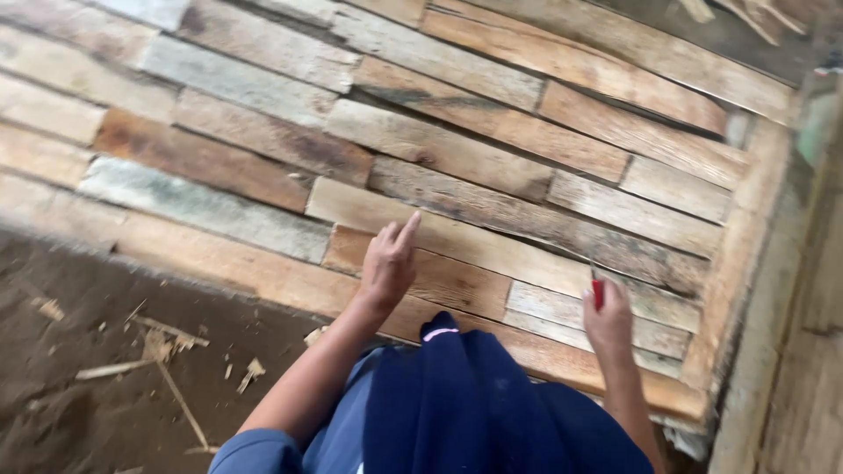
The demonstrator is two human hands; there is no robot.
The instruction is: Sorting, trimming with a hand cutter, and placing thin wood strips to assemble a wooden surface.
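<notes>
right hand (608,323), lower right of frame, closed around a small red tool (598,293); only its red grip shows above the fingers, long axis near upright in the picture and tilted slightly to the upper left. whether a tip touches the wood cannot be told.

left hand (389,261), centre of frame, open with fingers spread, pressed flat on a short plank (452,281); fingers point toward the upper right.

surface: a panel of rough wooden planks (421,145), mixed brown, grey and pale, all running from upper left to lower right and laid tight side by side. a framing board (736,263) closes the panel along the right.

lower left: dark dirt floor (79,421) with wood splinters (167,338) scattered on it. the panel's near edge passes just beside both wrists; dark blue clothing (465,412) fills the bottom centre.
</notes>
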